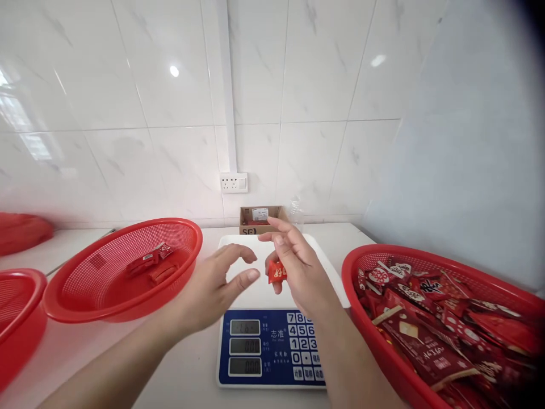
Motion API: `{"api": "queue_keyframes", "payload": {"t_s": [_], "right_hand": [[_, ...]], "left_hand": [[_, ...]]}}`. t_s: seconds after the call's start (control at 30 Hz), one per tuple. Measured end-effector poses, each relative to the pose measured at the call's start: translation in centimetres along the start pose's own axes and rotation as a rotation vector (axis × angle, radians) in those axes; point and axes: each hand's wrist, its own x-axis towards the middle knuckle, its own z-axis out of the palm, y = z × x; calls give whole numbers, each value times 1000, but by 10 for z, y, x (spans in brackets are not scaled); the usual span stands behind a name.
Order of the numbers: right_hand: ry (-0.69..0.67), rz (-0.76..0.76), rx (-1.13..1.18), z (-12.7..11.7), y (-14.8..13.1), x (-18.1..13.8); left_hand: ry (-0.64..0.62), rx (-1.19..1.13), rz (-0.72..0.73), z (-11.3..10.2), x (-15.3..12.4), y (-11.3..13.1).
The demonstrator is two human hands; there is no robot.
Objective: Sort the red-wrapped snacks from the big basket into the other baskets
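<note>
My right hand hovers over the white pan of a digital scale, pinching a small red candy packet between thumb and lower fingers, the index finger stretched out. My left hand is just left of it over the pan, fingers apart and curved, holding nothing. A red mesh basket at the right is full of red snack packets. Another red mesh basket at the left holds a few red packets.
A small cardboard box stands behind the scale against the tiled wall, beneath a wall socket. More red baskets sit at the far left edge of the white counter.
</note>
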Motion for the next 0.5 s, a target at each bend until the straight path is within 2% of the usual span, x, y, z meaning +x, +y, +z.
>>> {"api": "queue_keyframes", "payload": {"t_s": [0.2,0.4,0.5], "right_hand": [[80,-37,-56,6,0,-4],[42,-57,28,-10,-2,5],[7,-13,-100,-19,-7,6]], "left_hand": [[53,-276,56,23,9,12],[36,-795,-29,24,22,2],[57,-920,-61,23,27,-5]]}}
